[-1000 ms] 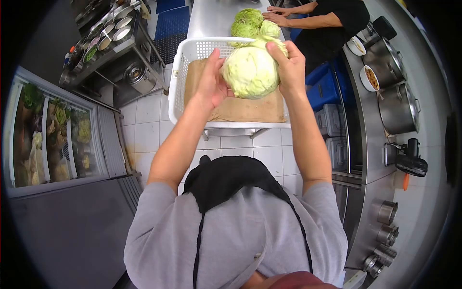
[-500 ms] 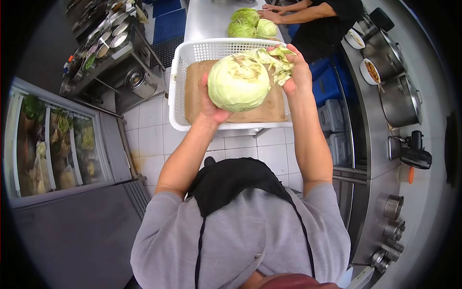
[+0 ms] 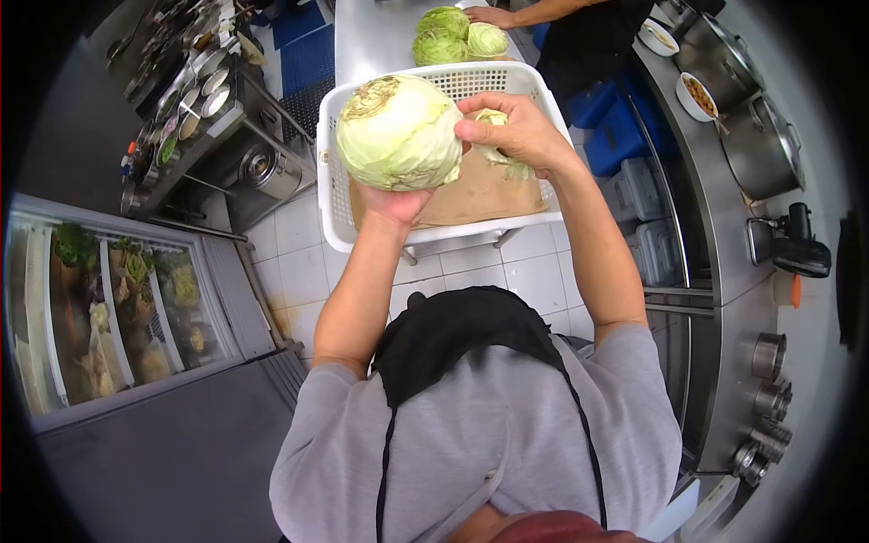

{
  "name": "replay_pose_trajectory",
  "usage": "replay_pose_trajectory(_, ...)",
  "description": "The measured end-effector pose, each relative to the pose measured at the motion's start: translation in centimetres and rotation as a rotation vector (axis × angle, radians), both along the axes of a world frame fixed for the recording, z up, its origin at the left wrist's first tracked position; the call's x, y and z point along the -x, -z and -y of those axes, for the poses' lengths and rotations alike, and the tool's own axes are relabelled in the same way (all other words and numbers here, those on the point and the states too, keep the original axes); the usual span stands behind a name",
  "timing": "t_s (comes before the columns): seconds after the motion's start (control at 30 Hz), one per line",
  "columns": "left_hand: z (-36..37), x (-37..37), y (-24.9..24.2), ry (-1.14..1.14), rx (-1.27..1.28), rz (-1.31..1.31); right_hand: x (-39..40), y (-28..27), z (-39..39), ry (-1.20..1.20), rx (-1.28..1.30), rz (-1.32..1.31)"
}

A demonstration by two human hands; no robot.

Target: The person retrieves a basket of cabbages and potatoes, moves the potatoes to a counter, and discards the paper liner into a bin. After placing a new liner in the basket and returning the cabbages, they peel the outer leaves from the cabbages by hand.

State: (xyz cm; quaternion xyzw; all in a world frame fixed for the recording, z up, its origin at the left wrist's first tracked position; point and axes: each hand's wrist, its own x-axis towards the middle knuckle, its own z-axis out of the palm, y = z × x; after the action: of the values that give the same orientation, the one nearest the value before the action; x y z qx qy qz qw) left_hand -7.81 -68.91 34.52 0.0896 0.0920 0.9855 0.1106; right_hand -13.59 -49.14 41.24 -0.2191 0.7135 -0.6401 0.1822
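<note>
A pale green cabbage (image 3: 398, 136) with a browned stem end rests in my left hand (image 3: 398, 201), whose palm and fingers support it from below. My right hand (image 3: 516, 136) is at the cabbage's right side, with thumb and index finger touching its edge. Torn cabbage leaves (image 3: 493, 156) hang beneath the right palm, held by fingers that are partly hidden. Under both hands stands a white perforated basket (image 3: 330, 213), lined at the bottom with brown paper (image 3: 480, 204).
Behind the basket, several cabbages (image 3: 442, 36) sit on a steel table (image 3: 371, 41), beside a co-worker's hand (image 3: 491, 16). Large pots (image 3: 760, 149) and bowls (image 3: 697, 95) line the right counter. To the left are a glass-topped fridge (image 3: 127, 308) and a shelf of containers (image 3: 204, 100).
The cabbage has moved left and tipped, bringing its browned stem end to the upper left. My right hand has come left from holding leaves apart to touching the cabbage's side.
</note>
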Motion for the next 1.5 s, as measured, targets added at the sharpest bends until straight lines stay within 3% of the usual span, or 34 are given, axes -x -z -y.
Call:
replay_pose_trajectory(0.07,0.6,0.1,0.0,0.072,0.141,-0.131,0.0,0.1,-0.1,-0.030,0.048,0.052)
replay_pose_trajectory(0.17,0.8,-0.5,-0.2,0.038,0.253,-0.002,-0.1,-0.1,-0.2,-0.011,0.134,0.085)
replay_pose_trajectory(0.27,0.2,1.1,-0.9,-0.239,0.251,0.168,-0.5,0.4,0.0,0.120,0.109,0.164)
replay_pose_trajectory(0.37,0.7,1.2,-0.6,-0.205,0.344,0.188,-1.3,1.1,0.7,0.180,0.195,0.153)
replay_pose_trajectory(0.47,0.6,1.4,-0.4,-0.193,0.269,0.150,-1.3,1.5,1.3,0.215,0.271,0.074)
replay_pose_trajectory(0.57,0.9,1.6,0.2,-0.180,0.207,0.091,-0.9,3.0,1.0,0.159,0.010,-0.176)
replay_pose_trajectory(0.67,0.6,1.5,-0.8,-0.245,0.200,0.145,-1.9,3.3,0.9,0.118,-0.033,-0.124)
replay_pose_trajectory(0.77,1.4,2.0,-0.2,-0.158,0.081,0.034,-2.5,3.5,1.0,0.160,0.105,0.023)
replay_pose_trajectory(0.87,0.7,1.8,-1.4,-0.260,0.206,0.134,-2.8,4.1,1.7,0.229,0.260,0.018)
replay_pose_trajectory(0.97,0.0,1.4,-2.1,-0.252,0.161,0.110,-2.7,5.0,3.1,0.328,0.420,-0.146)
replay_pose_trajectory(1.07,-0.2,1.4,-1.5,-0.277,0.090,0.143,-2.3,4.6,3.4,0.299,0.337,-0.465)
replay_pose_trajectory(1.17,0.5,1.9,-0.5,-0.231,0.050,0.059,-3.8,2.3,3.1,0.358,0.123,-0.231)
replay_pose_trajectory(1.27,-0.3,1.4,-1.2,-0.302,0.078,0.057,-4.0,1.5,3.8,0.503,0.051,-0.522)
replay_pose_trajectory(1.37,-0.6,0.5,-2.3,-0.360,0.320,0.045,-3.1,2.9,3.9,0.476,0.286,-0.546)
replay_pose_trajectory(1.5,0.3,1.1,-1.2,-0.327,0.319,-0.068,-3.2,3.5,2.8,0.335,0.261,-0.394)
